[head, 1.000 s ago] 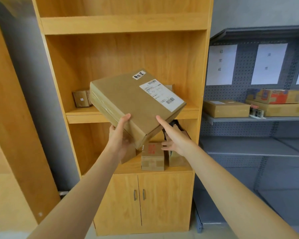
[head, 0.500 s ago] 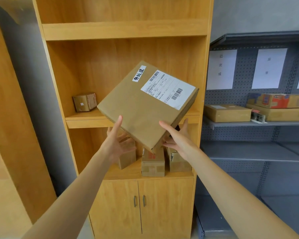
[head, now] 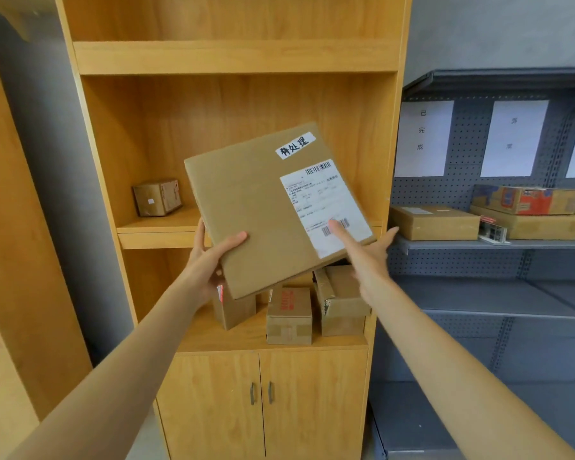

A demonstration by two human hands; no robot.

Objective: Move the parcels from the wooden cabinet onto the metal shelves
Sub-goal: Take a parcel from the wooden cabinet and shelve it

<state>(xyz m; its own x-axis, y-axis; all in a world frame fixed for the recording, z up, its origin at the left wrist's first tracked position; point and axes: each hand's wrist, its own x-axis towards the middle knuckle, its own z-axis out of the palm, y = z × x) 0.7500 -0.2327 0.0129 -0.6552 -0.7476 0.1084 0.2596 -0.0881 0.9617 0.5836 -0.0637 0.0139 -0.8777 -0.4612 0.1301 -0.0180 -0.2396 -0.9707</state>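
Flat parcel (head: 273, 210) tilted in front of the wooden cabinet (head: 233, 58), left hand (head: 210, 257) gripping its lower left edge, right hand (head: 365, 247) holding its right corner, thumb on the shipping label (head: 326, 207), boxed parcels on the metal shelves (head: 478, 244) at right

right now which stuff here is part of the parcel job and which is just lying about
Job:
flat parcel held in left hand and right hand
wooden cabinet
small boxes
metal shelves

Lying about:
paper signs
cabinet doors
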